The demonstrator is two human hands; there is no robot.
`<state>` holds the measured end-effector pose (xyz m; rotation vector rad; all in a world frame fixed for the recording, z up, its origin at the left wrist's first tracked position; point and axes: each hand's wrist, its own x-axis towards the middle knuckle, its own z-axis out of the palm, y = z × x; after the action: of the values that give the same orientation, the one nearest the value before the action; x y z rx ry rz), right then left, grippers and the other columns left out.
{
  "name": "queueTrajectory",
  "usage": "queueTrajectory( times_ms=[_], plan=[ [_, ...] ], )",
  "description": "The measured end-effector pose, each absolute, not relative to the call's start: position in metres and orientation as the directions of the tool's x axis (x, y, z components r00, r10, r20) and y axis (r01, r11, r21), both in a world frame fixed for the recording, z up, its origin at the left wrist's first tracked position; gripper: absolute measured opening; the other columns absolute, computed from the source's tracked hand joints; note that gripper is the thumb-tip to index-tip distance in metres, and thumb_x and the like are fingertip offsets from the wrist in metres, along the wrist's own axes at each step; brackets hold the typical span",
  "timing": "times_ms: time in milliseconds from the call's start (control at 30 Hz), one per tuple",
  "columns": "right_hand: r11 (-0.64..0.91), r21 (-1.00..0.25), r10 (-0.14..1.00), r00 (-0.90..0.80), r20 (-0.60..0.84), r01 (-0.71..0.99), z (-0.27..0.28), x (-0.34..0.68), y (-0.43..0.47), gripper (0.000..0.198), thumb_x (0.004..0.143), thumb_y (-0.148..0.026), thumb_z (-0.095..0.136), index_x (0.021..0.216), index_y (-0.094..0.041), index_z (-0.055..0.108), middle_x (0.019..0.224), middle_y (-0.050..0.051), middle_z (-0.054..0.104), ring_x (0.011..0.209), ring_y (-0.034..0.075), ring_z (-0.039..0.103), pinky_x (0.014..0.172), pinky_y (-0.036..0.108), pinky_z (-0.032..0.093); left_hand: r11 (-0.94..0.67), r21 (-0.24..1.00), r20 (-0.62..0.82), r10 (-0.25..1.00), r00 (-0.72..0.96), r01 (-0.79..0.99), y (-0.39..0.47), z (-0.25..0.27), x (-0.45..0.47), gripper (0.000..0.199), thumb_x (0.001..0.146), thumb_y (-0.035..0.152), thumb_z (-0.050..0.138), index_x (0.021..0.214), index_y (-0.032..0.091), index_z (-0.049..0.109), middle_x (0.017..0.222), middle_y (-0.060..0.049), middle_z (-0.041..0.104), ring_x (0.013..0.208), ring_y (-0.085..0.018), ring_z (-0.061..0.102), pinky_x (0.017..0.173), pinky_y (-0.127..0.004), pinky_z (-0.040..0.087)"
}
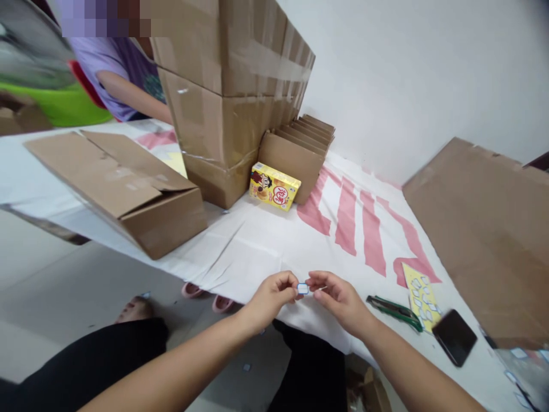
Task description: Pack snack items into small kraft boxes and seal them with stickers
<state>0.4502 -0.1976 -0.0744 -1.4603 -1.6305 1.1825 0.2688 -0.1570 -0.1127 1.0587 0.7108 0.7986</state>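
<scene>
A small white sticker with a blue border [302,289] is pinched between the thumb and fingers of my left hand [274,294], above the table's near edge. Just to its right, my right hand [338,297] has its thumb and fingers curled close together. A thin white sliver shows at those fingertips, too small to name. Beyond the hands a yellow snack box [274,187] leans by a row of cardboard pieces [295,157]. To the right lie a green utility knife [394,312], a yellow sheet with similar stickers [420,294] and a dark phone [454,336].
Tall stacked cartons [201,114] stand at the back left, with a closed flat carton [124,189] before them. Another person in a purple shirt [115,63] sits behind. A large cardboard panel [484,234] borders the right. White cloth with red lettering [347,217] covers the table.
</scene>
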Motion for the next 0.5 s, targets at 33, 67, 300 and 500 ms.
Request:
queueTrajectory(
  times_ms=[33,67,300,500],
  plan=[
    [-0.054,-0.936,0.975,-0.183,-0.124,0.349,-0.078,0.444,-0.194,0.038,0.081,-0.043,0.062,0.112,-0.021,0.056,0.101,0.007,0.066,0.091,0.019,0.061,0.081,0.035,0.048,0.269,0.937,-0.115,0.840,0.530,-0.222,-0.157,-0.113,0.269,0.011,0.064,0.026,0.059,0.063,0.016,0.053,0.059,0.003,0.054,0.060,-0.010,0.046,0.062,-0.023,0.035],
    [-0.073,-0.945,0.974,-0.179,-0.136,0.319,-0.080,0.440,-0.192,0.034,0.079,-0.043,0.064,0.104,-0.020,0.058,0.094,0.006,0.066,0.086,0.018,0.061,0.078,0.034,0.048,0.264,0.938,-0.109,0.839,0.534,-0.224,-0.157,-0.113,0.269,0.010,0.063,0.025,0.058,0.062,0.016,0.053,0.059,0.003,0.053,0.060,-0.010,0.046,0.062,-0.024,0.036],
    [-0.091,-0.935,0.986,-0.101,-0.133,0.343,-0.082,0.436,-0.189,0.023,0.074,-0.040,0.067,0.076,-0.020,0.056,0.068,-0.003,0.056,0.063,0.012,0.049,0.060,0.026,0.039,0.261,0.939,-0.105,0.837,0.537,-0.223,-0.157,-0.117,0.267,0.011,0.070,0.027,0.053,0.072,0.016,0.054,0.065,0.001,0.058,0.064,-0.013,0.053,0.065,-0.027,0.041],
    [-0.020,-0.917,0.993,-0.100,-0.065,0.398,-0.095,0.451,-0.189,0.021,0.074,-0.041,0.066,0.076,-0.021,0.058,0.068,-0.002,0.059,0.062,0.012,0.051,0.061,0.026,0.041,0.147,0.982,-0.058,0.827,0.559,-0.117,-0.160,-0.120,0.267,0.021,0.071,0.032,0.065,0.082,0.016,0.056,0.070,0.002,0.054,0.066,-0.012,0.050,0.063,-0.024,0.039]
  ],
)
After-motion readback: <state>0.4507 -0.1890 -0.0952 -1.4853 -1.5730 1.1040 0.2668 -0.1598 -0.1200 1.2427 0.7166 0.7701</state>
